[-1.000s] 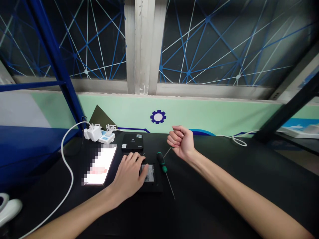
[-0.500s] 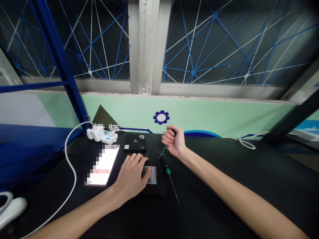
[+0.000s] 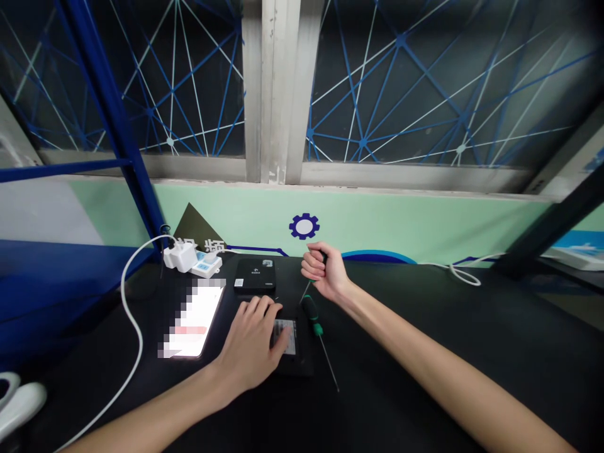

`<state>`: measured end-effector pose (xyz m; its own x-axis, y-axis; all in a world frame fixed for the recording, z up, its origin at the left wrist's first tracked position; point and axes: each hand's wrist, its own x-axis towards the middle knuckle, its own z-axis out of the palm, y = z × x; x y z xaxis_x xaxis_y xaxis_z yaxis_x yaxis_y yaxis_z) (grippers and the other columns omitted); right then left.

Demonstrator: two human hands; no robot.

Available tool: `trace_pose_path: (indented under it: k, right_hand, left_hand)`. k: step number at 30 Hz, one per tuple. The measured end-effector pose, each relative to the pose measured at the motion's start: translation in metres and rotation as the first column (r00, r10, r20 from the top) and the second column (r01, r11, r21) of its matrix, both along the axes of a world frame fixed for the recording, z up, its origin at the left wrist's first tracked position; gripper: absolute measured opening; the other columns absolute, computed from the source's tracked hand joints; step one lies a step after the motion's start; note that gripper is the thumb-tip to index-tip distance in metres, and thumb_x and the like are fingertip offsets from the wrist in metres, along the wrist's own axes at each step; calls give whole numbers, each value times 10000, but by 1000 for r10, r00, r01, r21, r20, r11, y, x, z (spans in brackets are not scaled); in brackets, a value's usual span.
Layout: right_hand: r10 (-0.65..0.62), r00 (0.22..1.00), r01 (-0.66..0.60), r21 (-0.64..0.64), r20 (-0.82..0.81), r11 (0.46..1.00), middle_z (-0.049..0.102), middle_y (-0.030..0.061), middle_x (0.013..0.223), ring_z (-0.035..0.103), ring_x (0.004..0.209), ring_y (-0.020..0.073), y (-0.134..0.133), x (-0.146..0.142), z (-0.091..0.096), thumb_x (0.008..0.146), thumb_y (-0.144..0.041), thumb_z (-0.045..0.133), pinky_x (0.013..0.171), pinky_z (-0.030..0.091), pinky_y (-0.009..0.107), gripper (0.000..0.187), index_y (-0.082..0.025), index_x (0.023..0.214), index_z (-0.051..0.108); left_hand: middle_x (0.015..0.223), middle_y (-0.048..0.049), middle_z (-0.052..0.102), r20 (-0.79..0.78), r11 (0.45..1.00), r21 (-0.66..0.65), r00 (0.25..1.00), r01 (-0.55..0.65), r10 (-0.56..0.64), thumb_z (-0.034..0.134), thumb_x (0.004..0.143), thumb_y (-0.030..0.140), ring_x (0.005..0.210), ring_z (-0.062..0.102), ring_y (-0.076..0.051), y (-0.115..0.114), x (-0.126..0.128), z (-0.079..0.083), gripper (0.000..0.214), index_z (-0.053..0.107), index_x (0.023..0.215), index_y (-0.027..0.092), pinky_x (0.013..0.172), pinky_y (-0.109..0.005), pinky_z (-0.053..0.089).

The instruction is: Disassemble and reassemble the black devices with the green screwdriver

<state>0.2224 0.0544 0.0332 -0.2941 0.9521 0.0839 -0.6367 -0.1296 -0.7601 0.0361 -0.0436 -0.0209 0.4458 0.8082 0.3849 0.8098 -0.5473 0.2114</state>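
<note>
My left hand (image 3: 252, 345) lies palm down over a black flat device (image 3: 302, 365), fingers stretched out and pressing on it. A pale printed label (image 3: 287, 335) shows beside and under the thumb; much of the device is hidden by the hand. Wrapped in a fist, my right hand (image 3: 326, 270) grips the handle of a screwdriver (image 3: 306, 291), whose thin shaft slants down to the device's far right corner. What the tip touches is too small to tell. A second screwdriver (image 3: 313, 316), black and green, rests right of the device, shaft pointing toward me.
Behind my left hand sits a black box (image 3: 255, 275). A lit phone (image 3: 201, 321) lies to the left, near a white power strip (image 3: 206, 265) with a plugged-in adapter (image 3: 181, 257). A white cable (image 3: 127, 302) curves down the left side. Windows and a green wall stand behind the table.
The whole view has shifted slightly. My left hand stays on the device, and my right fist keeps its grip on the screwdriver with little visible movement.
</note>
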Motion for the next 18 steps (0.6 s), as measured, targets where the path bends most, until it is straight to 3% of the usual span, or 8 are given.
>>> trace_pose_path:
  k: [5, 15, 18]
  right_hand:
    - [25, 1000, -25, 48, 13, 999, 224, -112, 418, 104, 383, 38, 0, -4, 0, 756, -211, 642, 329, 172, 155, 419, -214, 523, 295]
    - [-67, 997, 72, 194, -28, 978, 274, -124, 471, 159, 399, 30, -6, -15, -9, 778, -240, 753, 368, 190, 133, 408, -206, 630, 375]
    - [-71, 995, 79, 123, -70, 989, 308, -118, 480, 212, 393, 28, -2, -15, -12, 774, -218, 765, 365, 232, 129, 389, -201, 643, 399]
  left_hand:
    - [1066, -95, 622, -2, 1000, -2, 1000, 1, -1, 434, 999, 376, 985, 552, -274, 1, 0, 1, 307, 597, 1186, 193, 851, -427, 430]
    - [1081, -96, 608, -2, 999, -37, 1000, 18, -18, 419, 1017, 416, 985, 548, -278, 0, 1, 4, 346, 594, 1195, 177, 868, -439, 424]
    - [1080, -92, 608, 1, 999, -27, 1000, 29, -29, 427, 1013, 406, 981, 544, -272, 1, 0, 4, 327, 589, 1196, 188, 864, -430, 423]
